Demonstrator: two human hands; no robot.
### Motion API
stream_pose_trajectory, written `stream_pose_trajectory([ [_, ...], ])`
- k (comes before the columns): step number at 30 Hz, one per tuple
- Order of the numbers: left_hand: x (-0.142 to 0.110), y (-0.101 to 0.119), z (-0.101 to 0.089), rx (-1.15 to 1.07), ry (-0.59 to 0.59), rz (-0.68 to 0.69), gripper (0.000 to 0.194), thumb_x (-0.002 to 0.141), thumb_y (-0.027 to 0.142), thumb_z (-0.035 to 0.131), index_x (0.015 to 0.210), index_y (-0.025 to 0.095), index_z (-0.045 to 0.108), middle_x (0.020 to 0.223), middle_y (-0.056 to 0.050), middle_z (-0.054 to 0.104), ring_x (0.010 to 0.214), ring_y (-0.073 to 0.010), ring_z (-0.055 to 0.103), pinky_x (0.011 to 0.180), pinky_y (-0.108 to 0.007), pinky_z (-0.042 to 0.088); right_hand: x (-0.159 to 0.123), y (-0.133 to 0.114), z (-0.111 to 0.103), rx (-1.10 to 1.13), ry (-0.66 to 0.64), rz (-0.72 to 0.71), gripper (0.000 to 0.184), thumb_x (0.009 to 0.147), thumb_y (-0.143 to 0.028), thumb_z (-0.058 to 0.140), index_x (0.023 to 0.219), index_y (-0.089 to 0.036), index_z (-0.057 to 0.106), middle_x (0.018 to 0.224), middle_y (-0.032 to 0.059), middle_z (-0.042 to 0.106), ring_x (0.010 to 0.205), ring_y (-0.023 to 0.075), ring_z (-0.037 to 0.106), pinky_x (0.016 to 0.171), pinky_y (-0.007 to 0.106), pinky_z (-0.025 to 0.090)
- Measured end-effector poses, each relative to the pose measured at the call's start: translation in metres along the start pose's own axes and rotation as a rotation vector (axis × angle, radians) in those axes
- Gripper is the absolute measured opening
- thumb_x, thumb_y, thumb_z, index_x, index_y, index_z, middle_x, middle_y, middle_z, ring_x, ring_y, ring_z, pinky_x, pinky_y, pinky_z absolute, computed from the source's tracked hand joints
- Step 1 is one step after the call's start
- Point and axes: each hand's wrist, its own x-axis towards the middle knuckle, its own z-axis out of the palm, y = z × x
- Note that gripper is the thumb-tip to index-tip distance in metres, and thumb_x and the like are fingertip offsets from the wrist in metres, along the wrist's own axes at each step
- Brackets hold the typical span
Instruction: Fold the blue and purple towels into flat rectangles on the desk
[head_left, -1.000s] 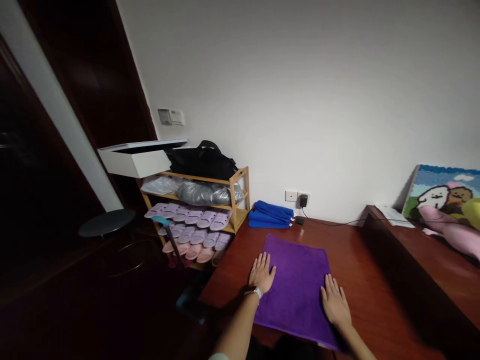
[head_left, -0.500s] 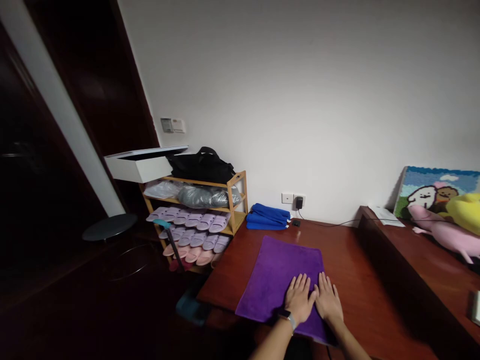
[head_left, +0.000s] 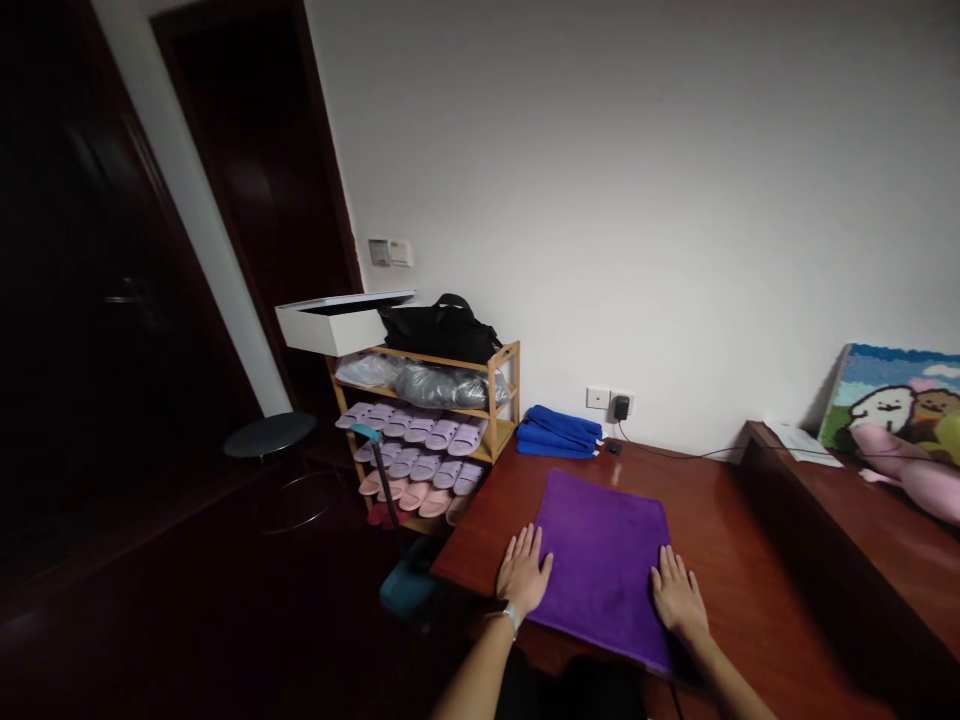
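A purple cloth (head_left: 604,560) lies spread out flat on the reddish-brown wooden table (head_left: 720,540). At its left edge rests my left hand (head_left: 523,572), palm down with fingers stretched out, a watch on the wrist. My right hand (head_left: 679,592) lies flat along the cloth's right edge, fingers extended. Neither hand grips anything. Towards the wall, a folded stack of blue cloths (head_left: 559,432) sits at the table's far left corner.
A wooden rack (head_left: 504,400) of slippers stands left of the table, topped by a black bag (head_left: 439,330) and a white box (head_left: 330,330). A black plug (head_left: 621,407) trails a cable rightwards. Plush toys (head_left: 911,475) lie on the raised right ledge (head_left: 862,510).
My left hand has slid left from the cloth's middle to its left edge. My right hand stays near the right edge, so the hands are wider apart. The view has turned left.
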Motion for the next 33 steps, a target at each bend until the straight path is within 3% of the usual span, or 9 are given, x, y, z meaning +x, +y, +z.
stream_pose_trajectory([
  [9,0.003,0.001,0.006,0.019,0.026,0.003,0.066,0.101,0.049,0.029,0.160,0.020,0.035,0.166,-0.008,0.034,0.154,-0.0247,0.028,0.126,-0.048,0.024,-0.057,0.003,0.021,-0.030,-0.018,-0.025,0.071,0.099,-0.039,0.010,0.162,-0.007,0.019,0.170,0.0051,0.016,0.157,0.0250,0.015,0.127,0.045,0.019],
  [15,0.005,0.004,-0.005,0.051,-0.006,0.001,0.064,0.103,0.044,0.029,0.157,0.013,0.040,0.165,-0.012,0.033,0.154,-0.0244,0.029,0.126,-0.046,0.024,-0.065,-0.005,0.019,-0.017,0.092,-0.032,0.069,0.099,-0.037,0.017,0.161,-0.007,0.027,0.169,0.0084,0.020,0.157,0.0271,0.017,0.127,0.049,0.017],
  [17,0.003,0.022,-0.005,0.041,0.041,0.016,0.063,0.103,0.041,0.026,0.156,0.010,0.042,0.165,-0.014,0.032,0.154,-0.0249,0.027,0.127,-0.046,0.022,-0.063,-0.006,0.020,-0.007,0.096,-0.035,0.069,0.099,-0.037,0.017,0.160,-0.006,0.027,0.169,0.0094,0.021,0.156,0.0277,0.018,0.127,0.049,0.017],
  [20,-0.004,0.075,0.006,-0.069,0.079,0.163,0.064,0.106,0.044,0.020,0.157,0.011,0.040,0.166,-0.011,0.032,0.155,-0.0232,0.025,0.128,-0.045,0.019,-0.062,-0.006,0.020,-0.019,0.095,-0.036,0.068,0.100,-0.037,0.015,0.160,-0.005,0.025,0.169,0.0095,0.020,0.156,0.0280,0.017,0.127,0.049,0.018],
  [23,-0.017,0.137,0.024,-0.204,0.011,0.348,0.065,0.106,0.048,0.015,0.160,0.018,0.036,0.167,-0.008,0.032,0.155,-0.0217,0.025,0.128,-0.044,0.021,-0.062,-0.004,0.019,-0.027,0.094,-0.053,0.068,0.100,-0.037,0.016,0.160,-0.006,0.026,0.168,0.0094,0.021,0.156,0.0278,0.017,0.127,0.049,0.018],
  [26,-0.026,0.168,0.037,-0.256,-0.040,0.391,0.067,0.106,0.051,0.013,0.160,0.019,0.034,0.168,-0.008,0.031,0.156,-0.0224,0.023,0.129,-0.046,0.019,-0.062,-0.002,0.021,-0.022,0.096,-0.076,0.066,0.100,-0.036,0.019,0.160,-0.009,0.030,0.168,0.0092,0.023,0.156,0.0278,0.018,0.127,0.050,0.018],
  [29,-0.027,0.152,0.037,-0.237,-0.052,0.383,0.067,0.105,0.054,0.014,0.162,0.022,0.031,0.168,-0.006,0.029,0.157,-0.0219,0.021,0.129,-0.047,0.017,-0.061,-0.002,0.022,-0.014,0.105,-0.074,0.068,0.100,-0.037,0.020,0.159,-0.007,0.030,0.168,0.0103,0.023,0.156,0.0286,0.019,0.127,0.050,0.019],
  [33,-0.021,0.079,0.017,-0.112,-0.056,0.219,0.069,0.104,0.057,0.016,0.161,0.020,0.032,0.168,-0.008,0.028,0.156,-0.0254,0.022,0.128,-0.050,0.018,-0.058,-0.003,0.026,-0.001,0.133,-0.066,0.067,0.100,-0.037,0.020,0.159,-0.008,0.033,0.167,0.0097,0.024,0.155,0.0287,0.021,0.126,0.051,0.021],
])
